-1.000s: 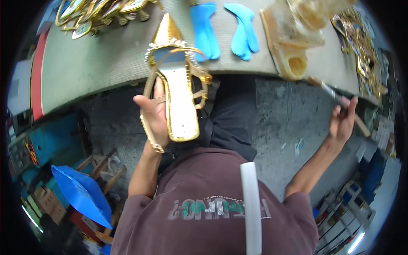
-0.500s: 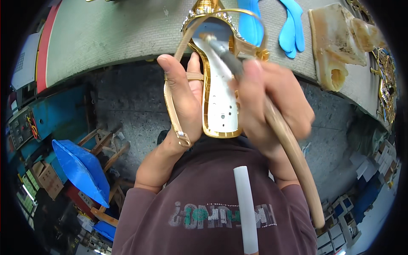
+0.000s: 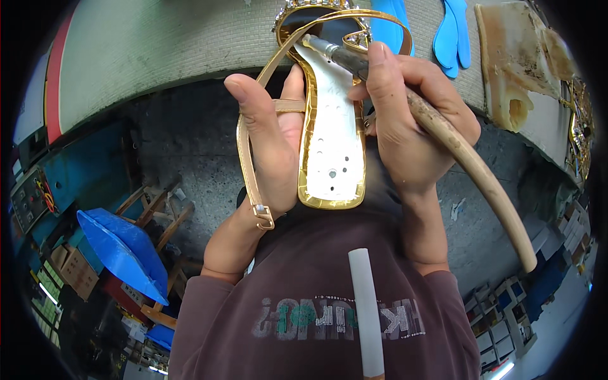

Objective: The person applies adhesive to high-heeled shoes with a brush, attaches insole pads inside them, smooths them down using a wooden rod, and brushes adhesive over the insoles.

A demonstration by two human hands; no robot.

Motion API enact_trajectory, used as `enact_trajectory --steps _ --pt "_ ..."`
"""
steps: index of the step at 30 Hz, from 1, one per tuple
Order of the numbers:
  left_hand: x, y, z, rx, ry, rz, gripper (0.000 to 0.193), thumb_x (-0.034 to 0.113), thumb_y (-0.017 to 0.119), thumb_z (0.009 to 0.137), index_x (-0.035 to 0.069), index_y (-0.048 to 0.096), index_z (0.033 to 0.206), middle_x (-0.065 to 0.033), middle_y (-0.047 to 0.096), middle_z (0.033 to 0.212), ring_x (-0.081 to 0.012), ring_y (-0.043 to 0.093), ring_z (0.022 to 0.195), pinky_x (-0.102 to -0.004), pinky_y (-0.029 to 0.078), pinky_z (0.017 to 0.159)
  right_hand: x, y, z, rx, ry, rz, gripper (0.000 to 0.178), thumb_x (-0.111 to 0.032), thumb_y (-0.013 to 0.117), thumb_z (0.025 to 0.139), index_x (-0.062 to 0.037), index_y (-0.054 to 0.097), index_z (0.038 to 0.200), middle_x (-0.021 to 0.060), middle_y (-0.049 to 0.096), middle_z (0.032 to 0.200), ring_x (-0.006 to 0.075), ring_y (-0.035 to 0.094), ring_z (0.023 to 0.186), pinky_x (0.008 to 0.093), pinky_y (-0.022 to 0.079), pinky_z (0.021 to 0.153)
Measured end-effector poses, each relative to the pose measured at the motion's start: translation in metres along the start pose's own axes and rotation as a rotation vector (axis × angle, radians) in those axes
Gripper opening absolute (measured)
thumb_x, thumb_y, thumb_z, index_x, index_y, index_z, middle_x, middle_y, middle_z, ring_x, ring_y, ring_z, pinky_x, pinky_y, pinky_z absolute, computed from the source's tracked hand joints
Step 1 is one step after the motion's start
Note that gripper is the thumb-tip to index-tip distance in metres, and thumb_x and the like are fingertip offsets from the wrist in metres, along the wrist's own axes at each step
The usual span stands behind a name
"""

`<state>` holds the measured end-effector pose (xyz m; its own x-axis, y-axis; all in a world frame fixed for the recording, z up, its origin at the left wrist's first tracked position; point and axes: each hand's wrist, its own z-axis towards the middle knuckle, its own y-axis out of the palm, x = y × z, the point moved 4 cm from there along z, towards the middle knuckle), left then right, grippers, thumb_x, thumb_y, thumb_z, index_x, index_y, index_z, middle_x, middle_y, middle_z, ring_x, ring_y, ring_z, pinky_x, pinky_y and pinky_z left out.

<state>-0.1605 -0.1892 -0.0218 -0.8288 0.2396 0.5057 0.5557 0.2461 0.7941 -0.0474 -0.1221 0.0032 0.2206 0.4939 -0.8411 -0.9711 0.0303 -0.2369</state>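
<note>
A gold sandal (image 3: 332,142) with a white footbed lies lengthwise before me, its heel end toward my body and its jewelled toe strap (image 3: 310,7) at the table's edge. My left hand (image 3: 275,142) supports it from the left, fingers partly hidden beneath and thumb sticking up. A thin ankle strap with a buckle (image 3: 263,218) loops over that hand's wrist side. In my right hand (image 3: 418,120) is a brush (image 3: 481,171) with a long wooden handle and metal collar. Its pale tip is at the front of the footbed, near the dark toe area.
Blue sole-shaped pieces (image 3: 451,38) lie on the table (image 3: 171,38). At its right are a yellowed, glue-crusted block (image 3: 516,63) and a heap of gold straps (image 3: 579,126). A blue basin (image 3: 123,253) stands low left. A white cigarette-like stick (image 3: 366,310) rises from the lower edge.
My right hand has shifted right and the brush handle has swung outward and up. The brush tip stays by the sandal's front. The sandal has moved slightly in view.
</note>
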Motion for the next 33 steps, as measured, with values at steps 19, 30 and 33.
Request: enact_trajectory --steps 19,30,33 --pt "-0.006 -0.003 0.002 0.115 0.125 0.325 0.122 0.094 0.006 0.075 0.0 0.026 0.149 -0.0097 0.059 0.123 -0.015 0.06 0.105 -0.0301 0.052 0.086 -0.031 -0.043 -0.012 0.006 0.263 0.093 0.017 -0.004 0.063 0.094 0.0068 0.068 0.082 0.0146 0.067 0.067 0.0149 0.063 0.051 0.0232 0.052 0.051" --pt "-0.001 -0.002 0.003 0.053 0.101 0.391 0.125 0.094 0.01 0.076 -0.004 0.024 0.151 -0.0115 0.055 0.132 -0.0176 0.058 0.112 -0.0295 0.049 0.094 -0.055 -0.073 -0.029 -0.047 0.306 0.119 0.021 -0.006 0.054 0.094 0.0077 0.063 0.08 0.0219 0.066 0.074 0.0176 0.059 0.046 0.0259 0.048 0.043" --pt "-0.001 -0.002 0.004 0.069 0.12 0.413 0.125 0.094 0.01 0.076 -0.005 0.023 0.151 -0.0134 0.051 0.138 -0.0183 0.055 0.119 -0.0296 0.046 0.098 -0.062 -0.077 -0.037 -0.06 0.325 0.158 0.023 -0.008 0.054 0.094 0.007 0.063 0.079 0.0235 0.065 0.075 0.0182 0.057 0.043 0.0262 0.047 0.041"
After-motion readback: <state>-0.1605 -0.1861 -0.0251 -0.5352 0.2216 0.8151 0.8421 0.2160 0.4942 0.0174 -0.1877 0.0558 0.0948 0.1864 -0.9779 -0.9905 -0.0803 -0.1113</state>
